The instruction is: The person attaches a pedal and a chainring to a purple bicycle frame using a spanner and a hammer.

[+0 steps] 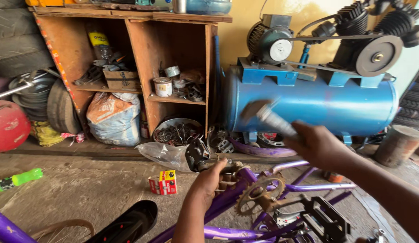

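A purple bicycle frame (227, 200) lies across the bottom of the head view with its rusty chainring (259, 195) and black pedal (326, 220) facing up. My left hand (209, 180) grips the crank area of the frame, right by the other black pedal (197, 155). My right hand (317, 146) is raised above the chainring and holds a hammer (268, 116) by its pale handle; the hammer is blurred by motion, its head up and to the left.
A blue air compressor tank (308, 103) stands behind the bicycle. A wooden shelf unit (128, 58) with tins and parts sits at the back left, tyres (15, 40) beside it. A small red-and-yellow box (164, 182) and a green bottle (18, 178) lie on the concrete floor.
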